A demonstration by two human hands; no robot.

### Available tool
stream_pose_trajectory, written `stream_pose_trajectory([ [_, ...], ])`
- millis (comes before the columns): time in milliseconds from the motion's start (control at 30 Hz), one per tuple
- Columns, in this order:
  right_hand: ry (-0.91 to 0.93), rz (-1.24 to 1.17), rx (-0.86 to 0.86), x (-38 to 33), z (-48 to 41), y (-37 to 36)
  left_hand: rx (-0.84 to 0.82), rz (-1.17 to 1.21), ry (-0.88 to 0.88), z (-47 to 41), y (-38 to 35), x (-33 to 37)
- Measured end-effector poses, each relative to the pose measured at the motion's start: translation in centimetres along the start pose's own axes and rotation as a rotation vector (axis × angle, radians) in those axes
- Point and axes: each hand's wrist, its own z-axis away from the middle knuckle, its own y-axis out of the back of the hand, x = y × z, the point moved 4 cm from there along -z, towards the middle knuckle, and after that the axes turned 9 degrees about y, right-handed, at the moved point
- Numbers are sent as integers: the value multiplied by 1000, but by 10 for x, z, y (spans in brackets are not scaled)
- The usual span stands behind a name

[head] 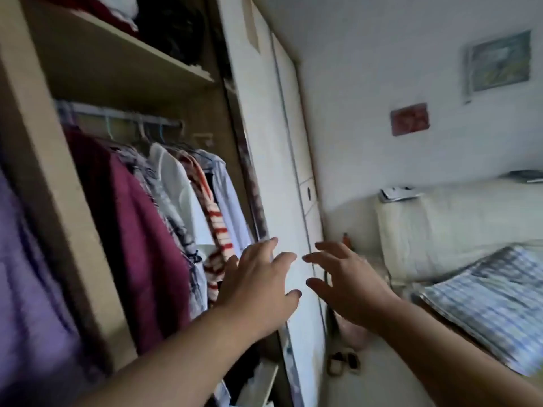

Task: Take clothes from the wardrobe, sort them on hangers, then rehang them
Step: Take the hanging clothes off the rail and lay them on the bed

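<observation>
Left of our left hand (258, 277) we see the wardrobe (58, 177), of matt pale wood. Above that hand the rail (123, 117) looks like shiny metal. The maroon garment (141, 230) seems soft matt cloth, and the striped top (217, 230) looks knitted. Between our hands the white door (273, 183) is smooth. Right of our right hand (349, 280), the checked cloth (484, 298) looks woven.

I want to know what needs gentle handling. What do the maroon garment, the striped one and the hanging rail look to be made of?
Maroon garment: seemingly a soft matte woven or fleece cloth, hanging in heavy folds. Red-and-white striped garment: probably knit, going by its thick banded edge. Rail: likely metal, pale with a dull sheen. Blur leaves all three uncertain.
</observation>
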Motion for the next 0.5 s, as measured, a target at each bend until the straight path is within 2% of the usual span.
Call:
stream_pose_trajectory([
  [167, 219, -120, 73, -77, -91, -2, 241, -119, 178, -14, 70, -78],
  [233, 309, -178, 107, -99, -123, 0, 288, -194, 265, -21, 95, -99],
  [333, 440, -272, 147, -126, -170, 1, 386, -406, 373, -34, 134, -123],
  [500, 585, -435, 116, -158, -245, -5, 579, -544, 529, -52, 188, -160],
])
